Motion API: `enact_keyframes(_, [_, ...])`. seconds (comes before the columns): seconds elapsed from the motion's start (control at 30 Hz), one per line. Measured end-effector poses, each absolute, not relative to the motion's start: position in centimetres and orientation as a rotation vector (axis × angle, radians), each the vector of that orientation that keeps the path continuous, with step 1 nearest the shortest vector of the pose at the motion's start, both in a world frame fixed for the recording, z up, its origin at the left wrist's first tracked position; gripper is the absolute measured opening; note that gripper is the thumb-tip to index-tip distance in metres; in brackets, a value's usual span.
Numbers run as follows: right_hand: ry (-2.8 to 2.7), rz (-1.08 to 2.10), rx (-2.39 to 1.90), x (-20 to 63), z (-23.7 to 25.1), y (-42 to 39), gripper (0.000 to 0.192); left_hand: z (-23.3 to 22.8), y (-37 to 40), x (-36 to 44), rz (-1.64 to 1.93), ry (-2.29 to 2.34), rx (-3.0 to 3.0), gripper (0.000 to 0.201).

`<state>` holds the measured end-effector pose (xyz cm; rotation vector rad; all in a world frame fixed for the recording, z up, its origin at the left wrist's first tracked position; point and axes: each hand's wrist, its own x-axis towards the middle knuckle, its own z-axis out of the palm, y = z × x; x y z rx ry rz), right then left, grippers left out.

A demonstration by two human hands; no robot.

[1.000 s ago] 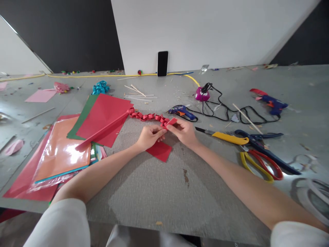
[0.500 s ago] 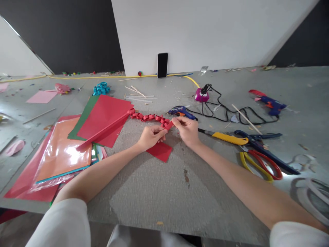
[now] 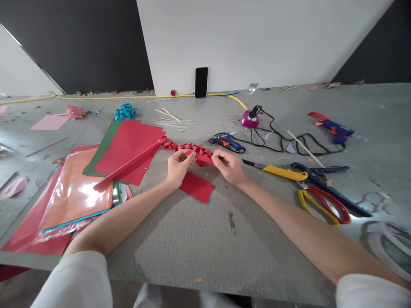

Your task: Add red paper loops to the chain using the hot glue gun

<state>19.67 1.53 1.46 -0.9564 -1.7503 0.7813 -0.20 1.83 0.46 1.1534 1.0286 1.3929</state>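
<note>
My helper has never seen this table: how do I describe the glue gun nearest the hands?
On the grey table, find the black-screened phone standing by the white panel. Come forward to the right hand; just beyond it lies a blue glue gun with an orange trigger. Unlike the other glue gun, farther right, this one lies near the red paper chain.

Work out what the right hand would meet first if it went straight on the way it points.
Beyond the strip that the right hand pinches, probably the chain, though depth is unclear.

Grey table (image 3: 192, 239): red paper (image 3: 197, 187), 2 glue guns (image 3: 228, 141), knife (image 3: 285, 173).
</note>
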Motion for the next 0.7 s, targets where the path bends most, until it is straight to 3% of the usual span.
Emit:
enact_keyframes(0.2, [-2.098, 0.687, -0.897, 19.2, 1.2, 1.1, 0.038, 0.6, 1.5, -0.3, 1.315, 1.014, 1.254, 0.041])
enact_keyframes(0.53, [-2.112, 0.596, -0.825, 19.0, 0.7, 1.3, 0.033, 0.9, 1.3, -0.4, 1.249, 0.939, 1.595, 0.050])
enact_keyframes(0.7, [-2.161, 0.564, -0.843, 19.1, 0.5, 1.4, 0.040, 0.7, 1.4, -0.5, 1.257, 0.963, 1.544, 0.051])
